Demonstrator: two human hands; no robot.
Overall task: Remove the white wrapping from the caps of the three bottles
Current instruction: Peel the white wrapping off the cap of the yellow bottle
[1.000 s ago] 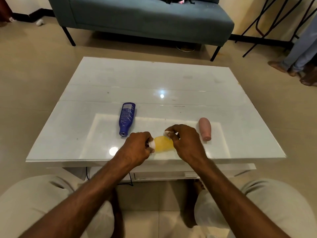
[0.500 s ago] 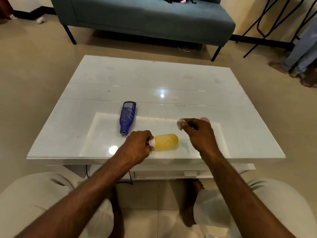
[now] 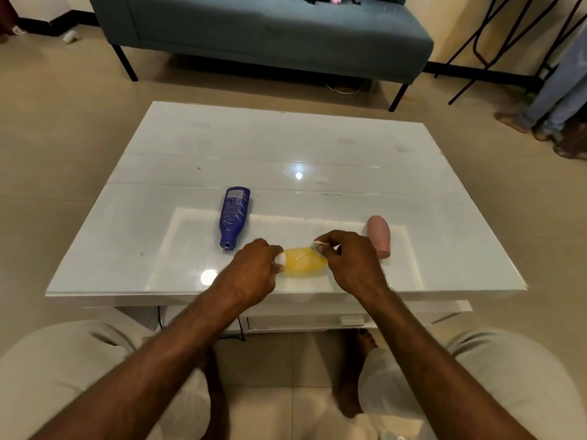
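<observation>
Closest in, the left hand (image 3: 254,269) is curled round the cap end of a see-through yellow plastic bottle (image 3: 305,262), which lies on its side near the front edge of the glossy white desk (image 3: 349,147). That cap has white wrapping (image 3: 281,258) on it. The right hand (image 3: 352,262) pinches a small white scrap (image 3: 317,244) at the bottle's other end. A bit further back, a dark blue bottle (image 3: 234,215) lies to the left and a pink bottle (image 3: 379,235) to the right, both with bare caps. There's a teal sofa (image 3: 270,30) behind.
</observation>
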